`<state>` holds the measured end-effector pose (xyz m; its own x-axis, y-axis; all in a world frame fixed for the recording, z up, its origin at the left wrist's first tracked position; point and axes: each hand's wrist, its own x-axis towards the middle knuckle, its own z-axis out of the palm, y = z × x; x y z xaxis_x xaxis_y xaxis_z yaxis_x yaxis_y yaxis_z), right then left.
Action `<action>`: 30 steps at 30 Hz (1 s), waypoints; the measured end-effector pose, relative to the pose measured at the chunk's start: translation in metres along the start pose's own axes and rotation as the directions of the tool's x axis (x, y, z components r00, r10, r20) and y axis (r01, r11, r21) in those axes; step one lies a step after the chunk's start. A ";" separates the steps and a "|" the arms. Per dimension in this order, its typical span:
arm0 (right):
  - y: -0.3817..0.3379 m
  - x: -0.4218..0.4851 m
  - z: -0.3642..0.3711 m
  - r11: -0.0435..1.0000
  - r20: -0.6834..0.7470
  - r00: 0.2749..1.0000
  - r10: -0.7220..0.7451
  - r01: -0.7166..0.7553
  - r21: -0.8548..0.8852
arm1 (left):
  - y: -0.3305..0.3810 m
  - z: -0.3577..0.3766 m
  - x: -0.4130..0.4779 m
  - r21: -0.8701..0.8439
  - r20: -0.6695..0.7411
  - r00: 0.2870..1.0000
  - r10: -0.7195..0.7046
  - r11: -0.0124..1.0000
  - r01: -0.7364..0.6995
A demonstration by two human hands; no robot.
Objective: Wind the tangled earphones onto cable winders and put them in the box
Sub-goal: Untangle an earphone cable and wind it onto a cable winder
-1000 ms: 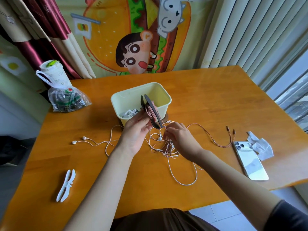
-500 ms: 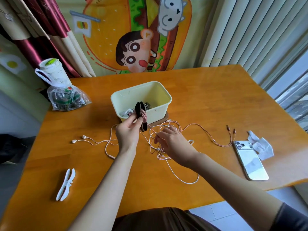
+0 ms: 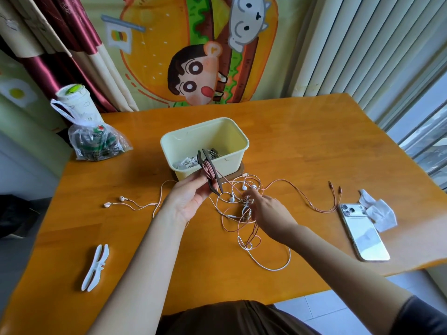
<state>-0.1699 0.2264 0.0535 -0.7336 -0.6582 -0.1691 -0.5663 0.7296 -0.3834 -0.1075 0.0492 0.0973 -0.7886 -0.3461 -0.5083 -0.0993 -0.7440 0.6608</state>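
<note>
A phone [image 3: 362,232] and crumpled tissue [image 3: 379,211] lie to your right, a bagged cup [image 3: 94,141] far left, and a spare white winder [image 3: 95,267] near the bench's [image 3: 302,141] front-left edge. Your left hand [image 3: 191,201] grips the dark winder [image 3: 210,174], pink cable partly wound on it, just in front of the box [image 3: 205,139]. Your right hand [image 3: 268,213] reaches into the tangled earphones [image 3: 238,217]; blur hides whether its fingers are grasping anything. The bench stretches wide behind the box.

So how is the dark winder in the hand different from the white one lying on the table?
The dark winder is held up in the left hand; the white winder lies flat on the table. The dark winder carries wound pink cable; the white winder is bare. Both are long, slim winders.
</note>
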 end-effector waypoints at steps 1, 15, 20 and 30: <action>0.001 -0.001 0.001 1.000 -0.005 1.000 0.002 -0.002 0.005 | -0.001 -0.001 0.000 -0.001 0.002 1.000 0.002 1.000 -0.002; -0.027 -0.006 0.005 0.960 -0.110 0.953 -0.281 0.277 -0.047 | -0.012 -0.005 0.011 0.183 -0.102 0.954 0.281 0.948 -0.260; -0.033 -0.011 -0.004 0.947 -0.165 0.933 -0.319 0.320 -0.024 | -0.025 -0.019 0.018 0.679 -0.076 0.812 0.579 0.626 -0.383; -0.006 0.008 -0.049 0.951 -0.301 0.910 -0.284 0.229 -0.206 | -0.037 -0.025 0.019 0.861 0.376 0.836 0.400 0.183 -0.475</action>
<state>-0.1909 0.2256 0.0991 -0.6197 -0.7508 0.2284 -0.7843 0.5814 -0.2166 -0.1035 0.0561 0.0495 -0.9270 -0.3722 0.0471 -0.1661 0.5198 0.8380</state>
